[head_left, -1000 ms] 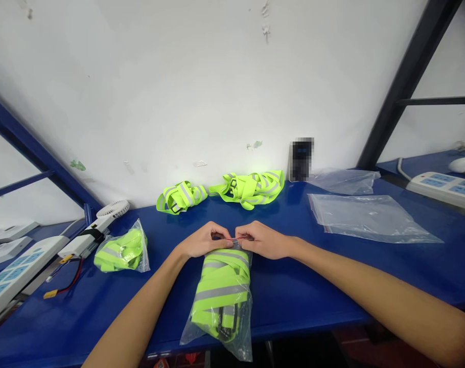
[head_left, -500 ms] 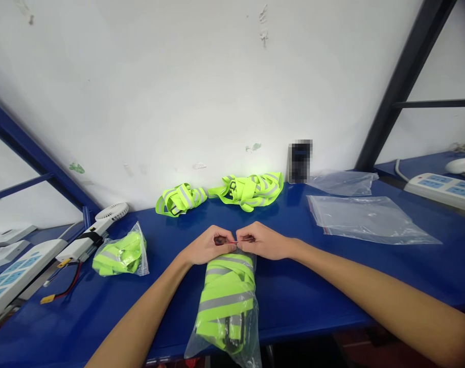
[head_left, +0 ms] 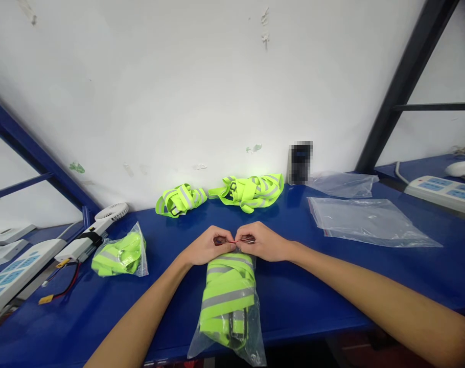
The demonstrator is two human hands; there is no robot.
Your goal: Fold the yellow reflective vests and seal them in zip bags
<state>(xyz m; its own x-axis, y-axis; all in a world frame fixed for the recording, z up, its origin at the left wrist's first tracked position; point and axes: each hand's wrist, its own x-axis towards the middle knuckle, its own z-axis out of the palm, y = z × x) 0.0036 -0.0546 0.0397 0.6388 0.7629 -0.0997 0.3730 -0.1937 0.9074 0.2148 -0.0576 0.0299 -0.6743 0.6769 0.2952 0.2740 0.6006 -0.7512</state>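
Observation:
A clear zip bag (head_left: 258, 327) lies at the table's near edge, its bottom end reaching past the edge. Inside it is a folded bundle of neon yellow-green reflective strap (head_left: 228, 294) with grey stripes and a dark buckle. My left hand (head_left: 209, 245) pinches the bag's red-lined mouth between thumb and fingers. Right beside it, my right hand (head_left: 261, 241) pinches the same mouth, fingers curled. The two hands nearly touch, and their fingers cover most of the seal.
Two unbagged reflective strap bundles (head_left: 251, 191) lie along the wall. On the left are a bagged bundle (head_left: 121, 254), a white handheld fan (head_left: 112, 212), wires and a power strip (head_left: 23, 271). Flat plastic bags (head_left: 370, 220) and a pixelated dark object (head_left: 300, 162) are at the right.
The bag's lower end has shifted slightly right and up. Both hands keep their pinch on the bag's mouth, almost in the same place.

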